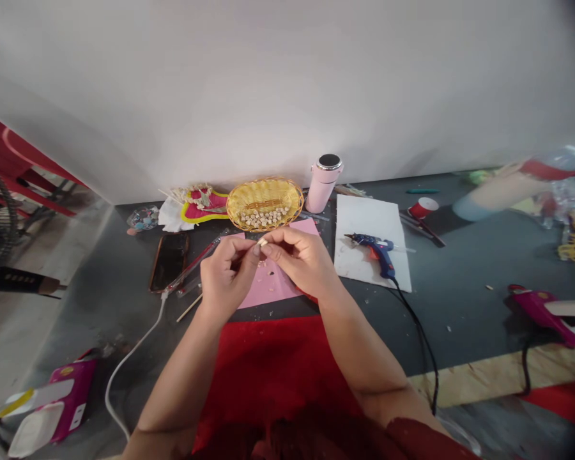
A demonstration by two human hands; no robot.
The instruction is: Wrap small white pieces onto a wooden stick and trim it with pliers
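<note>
Over a pink sheet of paper (268, 287), my left hand (226, 276) and my right hand (303, 262) meet fingertip to fingertip. Both are closed in a pinch on a small pale piece (262, 243), mostly hidden by the fingers, so its exact kind is unclear. Just beyond the fingers stands a woven yellow basket (239, 190) with many small pale pieces (263, 218) inside. Small crumbs and scraps lie on the pink paper. A thin wooden stick (190, 308) shows beside my left wrist; I cannot tell whether it touches the hand.
A pink flask (322, 185) stands behind. To the right, a blue glue gun (376, 251) with a black cord lies on white paper (359, 207), near a red spool (422, 207). A phone (169, 262) and white cable (138, 342) lie left. Magenta tools (546, 313) sit at both sides.
</note>
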